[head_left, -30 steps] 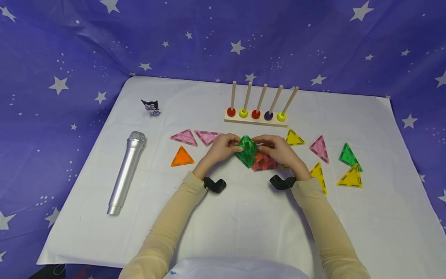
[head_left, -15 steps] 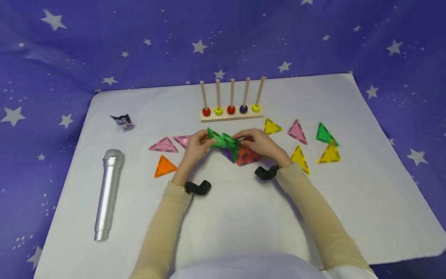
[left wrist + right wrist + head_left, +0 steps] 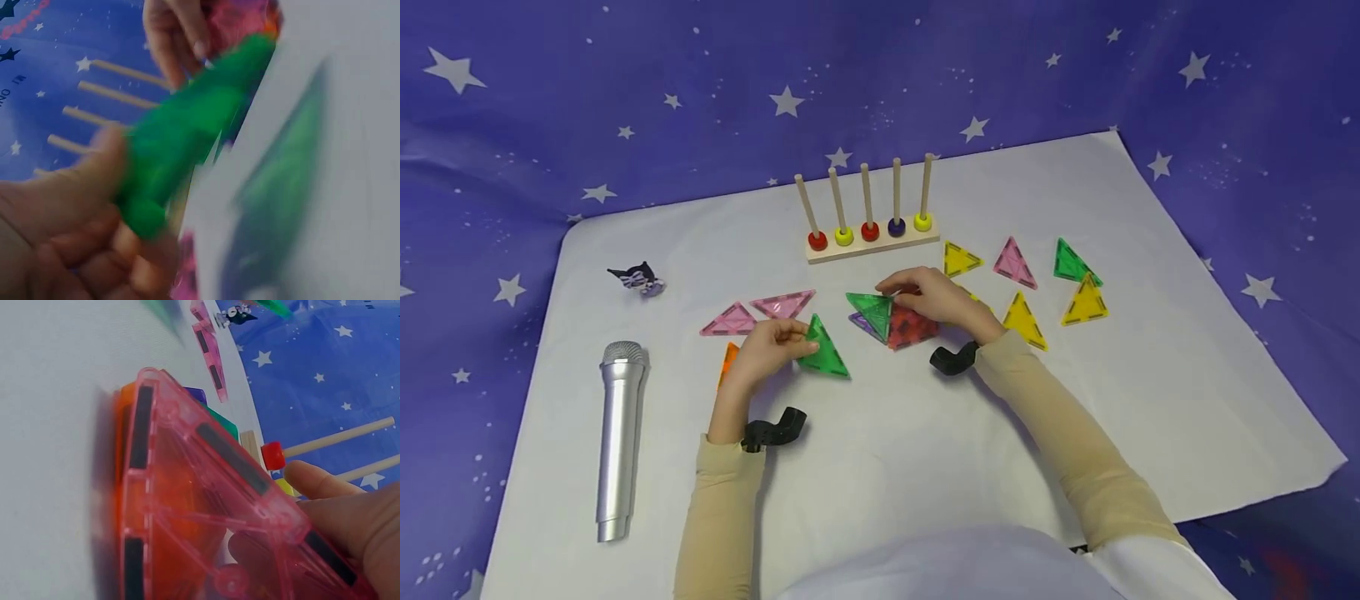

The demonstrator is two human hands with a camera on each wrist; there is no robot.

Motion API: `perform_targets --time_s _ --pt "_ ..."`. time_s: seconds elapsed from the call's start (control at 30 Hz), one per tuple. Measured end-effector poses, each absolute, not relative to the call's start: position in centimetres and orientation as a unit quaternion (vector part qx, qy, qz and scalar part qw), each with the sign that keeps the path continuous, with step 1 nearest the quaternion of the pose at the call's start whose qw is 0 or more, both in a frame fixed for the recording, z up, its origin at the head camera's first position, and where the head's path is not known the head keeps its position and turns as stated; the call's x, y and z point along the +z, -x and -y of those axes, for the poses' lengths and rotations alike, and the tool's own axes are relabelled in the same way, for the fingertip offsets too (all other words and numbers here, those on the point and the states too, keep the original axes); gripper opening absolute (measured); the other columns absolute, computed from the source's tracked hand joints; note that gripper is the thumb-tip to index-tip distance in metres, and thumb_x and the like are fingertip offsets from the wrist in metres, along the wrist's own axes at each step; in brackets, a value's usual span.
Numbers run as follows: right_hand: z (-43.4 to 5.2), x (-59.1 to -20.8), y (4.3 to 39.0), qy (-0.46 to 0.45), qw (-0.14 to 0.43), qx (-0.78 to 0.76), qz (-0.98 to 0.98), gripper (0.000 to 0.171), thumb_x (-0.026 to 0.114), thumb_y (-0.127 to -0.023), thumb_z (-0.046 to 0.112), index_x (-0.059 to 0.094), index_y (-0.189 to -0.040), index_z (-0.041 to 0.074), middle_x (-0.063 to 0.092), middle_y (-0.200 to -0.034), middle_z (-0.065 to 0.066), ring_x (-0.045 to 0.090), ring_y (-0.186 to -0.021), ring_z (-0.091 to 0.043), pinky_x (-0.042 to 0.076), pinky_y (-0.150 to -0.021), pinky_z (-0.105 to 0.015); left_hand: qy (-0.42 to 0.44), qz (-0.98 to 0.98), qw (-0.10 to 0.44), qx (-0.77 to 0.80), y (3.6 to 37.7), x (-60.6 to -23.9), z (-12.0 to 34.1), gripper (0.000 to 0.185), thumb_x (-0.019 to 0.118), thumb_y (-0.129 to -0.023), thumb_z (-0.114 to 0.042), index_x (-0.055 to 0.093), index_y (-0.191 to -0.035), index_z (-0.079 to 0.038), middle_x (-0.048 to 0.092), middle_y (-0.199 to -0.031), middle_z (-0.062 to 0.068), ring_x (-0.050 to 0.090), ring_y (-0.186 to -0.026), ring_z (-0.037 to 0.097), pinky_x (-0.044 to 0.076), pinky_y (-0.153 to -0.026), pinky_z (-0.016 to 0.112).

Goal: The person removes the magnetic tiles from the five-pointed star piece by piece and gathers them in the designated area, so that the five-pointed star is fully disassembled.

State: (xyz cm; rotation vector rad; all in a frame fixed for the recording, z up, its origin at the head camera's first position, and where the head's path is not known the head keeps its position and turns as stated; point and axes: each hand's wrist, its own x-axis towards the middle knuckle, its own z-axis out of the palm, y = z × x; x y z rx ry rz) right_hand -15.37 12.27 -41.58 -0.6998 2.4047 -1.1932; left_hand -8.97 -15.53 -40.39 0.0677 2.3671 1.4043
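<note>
My left hand pinches a green triangular magnetic tile by its edge, thumb on the near face. In the left wrist view this green tile is blurred and tilted above the white cloth. Right of it stands a small cluster of joined tiles: a red-pink part, a green tile and a purple tile. My right hand holds the cluster from behind and above. Up close in the right wrist view, a pink tile leans before orange, with a thumb showing through it.
Two pink tiles and an orange tile lie left. Yellow tiles, a pink tile and a green tile lie right. A wooden peg stand is behind; a silver microphone and small figurine are far left.
The green tile has come apart from the cluster and moved left and nearer with my left hand. My right hand stays at the cluster. The head view has turned.
</note>
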Motion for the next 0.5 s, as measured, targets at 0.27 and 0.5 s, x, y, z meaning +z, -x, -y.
perform_targets --time_s 0.27,0.5 --pt "-12.4 -41.7 15.5 0.256 0.172 -0.423 -0.852 0.027 0.054 -0.090 0.004 0.061 -0.116 0.005 0.062 -0.109 -0.008 0.055 -0.101 -0.021 0.042 -0.088 -0.036 -0.014 -0.926 0.178 0.334 8.0 -39.7 16.9 0.036 0.068 -0.082 -0.015 0.060 -0.110 0.005 0.057 -0.084 0.011 0.050 -0.077 0.023 0.040 -0.065 0.032" --pt "-12.0 -41.6 15.5 0.264 0.172 -0.418 -0.852 0.027 0.054 -0.090 0.004 0.060 -0.116 0.004 0.062 -0.108 -0.009 0.055 -0.101 -0.022 0.041 -0.089 -0.038 0.019 -0.942 0.137 0.306 8.1 -39.4 17.4 0.034 0.066 -0.082 -0.015 0.060 -0.111 0.003 0.056 -0.084 0.014 0.048 -0.073 0.025 0.039 -0.065 0.037"
